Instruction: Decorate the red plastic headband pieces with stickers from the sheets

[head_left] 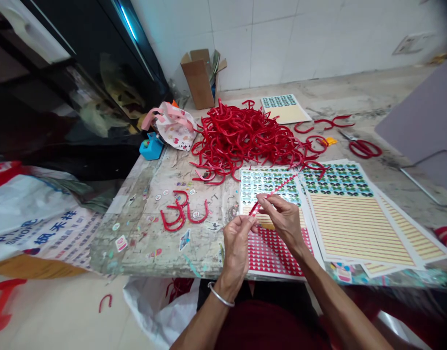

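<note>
I see the left hand (pixel 241 240) pinching the near end of a red band (pixel 254 209) and the right hand (pixel 282 219) gripping farther along, so it slants between them toward the bench's (pixel 136 248) far edge, over a sticker sheet (pixel 276 257) at the front edge.

red strip (pixel 255 208) partly hidden by fingers of left hand (pixel 236 244) and right hand (pixel 284 219), heart sticker sheet (pixel 276 253) partly covered by hands, grey panel (pixel 423 107) cut off at right edge, printed sack (pixel 37 231) cut off at left, wall socket (pixel 413 44) blurred, cardboard box (pixel 197 83) contents too small to tell
</note>
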Action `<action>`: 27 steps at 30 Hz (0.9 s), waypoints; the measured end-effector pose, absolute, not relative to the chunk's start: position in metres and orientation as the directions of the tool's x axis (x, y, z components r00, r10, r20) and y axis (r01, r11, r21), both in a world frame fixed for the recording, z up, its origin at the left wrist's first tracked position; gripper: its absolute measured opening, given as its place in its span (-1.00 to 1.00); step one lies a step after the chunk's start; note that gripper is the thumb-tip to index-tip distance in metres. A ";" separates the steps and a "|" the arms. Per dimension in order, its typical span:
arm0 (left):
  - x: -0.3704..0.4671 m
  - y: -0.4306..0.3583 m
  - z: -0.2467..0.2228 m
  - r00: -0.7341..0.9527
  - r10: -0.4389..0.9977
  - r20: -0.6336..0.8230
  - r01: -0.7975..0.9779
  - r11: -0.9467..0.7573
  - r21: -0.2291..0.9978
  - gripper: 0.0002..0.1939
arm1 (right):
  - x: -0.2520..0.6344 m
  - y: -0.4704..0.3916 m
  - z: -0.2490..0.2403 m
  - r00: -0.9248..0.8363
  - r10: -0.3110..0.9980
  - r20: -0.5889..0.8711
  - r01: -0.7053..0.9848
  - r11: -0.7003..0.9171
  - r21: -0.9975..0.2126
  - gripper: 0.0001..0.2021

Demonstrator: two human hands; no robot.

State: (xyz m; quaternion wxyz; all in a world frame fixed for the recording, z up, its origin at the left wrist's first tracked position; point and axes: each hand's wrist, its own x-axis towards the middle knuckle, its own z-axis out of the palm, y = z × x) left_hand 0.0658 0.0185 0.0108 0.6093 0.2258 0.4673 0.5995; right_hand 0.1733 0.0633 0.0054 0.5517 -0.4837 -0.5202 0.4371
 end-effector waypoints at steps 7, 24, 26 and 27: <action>0.064 0.016 0.009 -0.149 0.947 -0.283 -0.525 0.167 0.835 -0.87 | 0.172 0.066 0.000 0.107 0.994 0.037 -0.125 0.050 -0.991 -0.81; 0.040 0.032 0.020 0.227 0.954 -0.195 -0.177 0.237 0.955 -0.82 | 0.170 0.048 0.005 -0.013 0.941 0.337 0.168 0.335 -0.927 -0.83; 0.042 0.030 0.019 0.220 0.952 -0.213 -0.174 0.253 0.952 -0.84 | 0.173 0.049 0.004 0.006 0.951 0.308 0.165 0.303 -0.939 -0.83; 0.044 0.028 0.018 0.208 0.953 -0.219 -0.181 0.258 0.949 -0.84 | 0.175 0.050 0.003 0.027 0.961 0.277 0.157 0.269 -0.950 -0.83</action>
